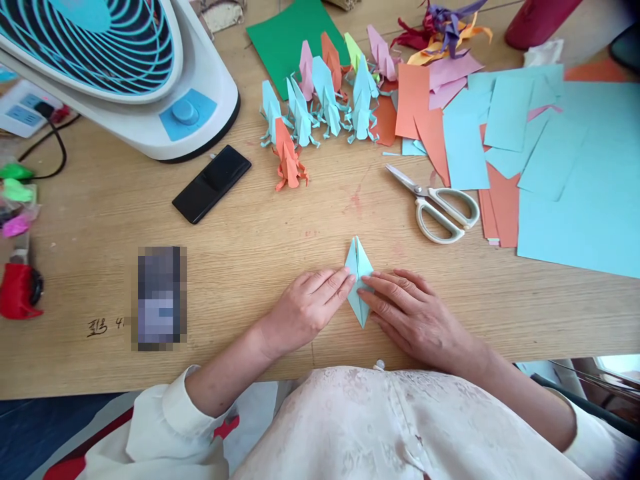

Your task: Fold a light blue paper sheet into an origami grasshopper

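A light-blue origami paper (pixel 359 298), folded into a narrow diamond with a slit down its upper half, lies on the table near the front edge. My left hand (pixel 309 305) holds its left side, fingers together and their tips on the paper. From the other side my right hand (pixel 419 319) holds it down, with the index and middle fingertips on the right flap. Both thumbs are mostly hidden. Beyond the hands stand several finished origami figures with thin folded legs, among them an orange figure (pixel 289 157) and a blue figure (pixel 302 113).
White-handled scissors (pixel 434 200) lie right of centre, beside orange and blue paper sheets (pixel 575 227). At the left are a fan (pixel 200 100), a black phone (pixel 211 184), a blurred-out rectangle and a red tool (pixel 17 290). A green sheet (pixel 275 40) and a red cylinder (pixel 540 20) are at the back.
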The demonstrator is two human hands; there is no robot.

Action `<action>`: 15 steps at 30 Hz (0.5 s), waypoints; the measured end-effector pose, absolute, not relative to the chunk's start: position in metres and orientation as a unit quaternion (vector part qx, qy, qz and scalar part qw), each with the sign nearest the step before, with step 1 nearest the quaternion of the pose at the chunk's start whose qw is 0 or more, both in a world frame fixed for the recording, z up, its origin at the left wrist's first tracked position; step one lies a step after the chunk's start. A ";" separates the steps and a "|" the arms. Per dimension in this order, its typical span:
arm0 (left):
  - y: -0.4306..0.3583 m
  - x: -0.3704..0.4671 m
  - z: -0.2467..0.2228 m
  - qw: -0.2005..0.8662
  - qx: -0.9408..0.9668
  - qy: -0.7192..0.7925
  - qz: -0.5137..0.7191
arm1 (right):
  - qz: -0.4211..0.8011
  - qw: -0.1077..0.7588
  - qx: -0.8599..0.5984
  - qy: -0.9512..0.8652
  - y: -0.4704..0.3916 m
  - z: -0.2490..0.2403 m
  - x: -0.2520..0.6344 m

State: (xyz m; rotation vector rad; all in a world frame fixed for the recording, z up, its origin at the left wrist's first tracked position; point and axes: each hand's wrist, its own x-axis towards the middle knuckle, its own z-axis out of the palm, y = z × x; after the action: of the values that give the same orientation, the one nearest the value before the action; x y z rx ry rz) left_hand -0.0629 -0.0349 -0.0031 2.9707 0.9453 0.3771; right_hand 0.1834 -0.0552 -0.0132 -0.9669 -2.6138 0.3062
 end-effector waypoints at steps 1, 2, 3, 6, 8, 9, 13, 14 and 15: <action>-0.035 -0.063 -0.003 -0.001 0.948 0.298 0.114 | 0.108 0.169 -0.340 -0.919 -0.055 -0.013 0.183; -0.034 -0.063 -0.003 -0.002 0.949 0.294 0.112 | 0.108 0.170 -0.339 -0.919 -0.055 -0.013 0.184; -0.034 -0.062 -0.002 -0.001 0.950 0.292 0.111 | 0.107 0.170 -0.338 -0.919 -0.055 -0.013 0.184; -0.035 -0.062 -0.002 0.008 0.950 0.293 0.105 | 0.103 0.170 -0.337 -0.920 -0.055 -0.013 0.183; -0.036 -0.063 -0.002 0.018 0.950 0.297 0.093 | 0.099 0.169 -0.340 -0.920 -0.055 -0.012 0.182; -0.037 -0.063 -0.003 0.024 0.950 0.300 0.085 | 0.096 0.170 -0.342 -0.919 -0.055 -0.012 0.182; -0.041 -0.065 -0.005 0.043 0.941 0.331 0.055 | 0.093 0.171 -0.347 -0.918 -0.055 -0.014 0.182; -0.042 -0.066 -0.006 0.050 0.938 0.340 0.047 | 0.094 0.170 -0.348 -0.917 -0.055 -0.015 0.182; -0.043 -0.066 -0.007 0.059 0.936 0.346 0.040 | 0.094 0.169 -0.350 -0.916 -0.055 -0.016 0.182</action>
State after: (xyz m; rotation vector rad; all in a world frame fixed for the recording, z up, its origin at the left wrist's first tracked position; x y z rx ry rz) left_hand -0.0659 -0.0429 -0.0069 2.8341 1.0483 0.1213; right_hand 0.1823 -0.0554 -0.0157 -0.9956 -2.6052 0.2683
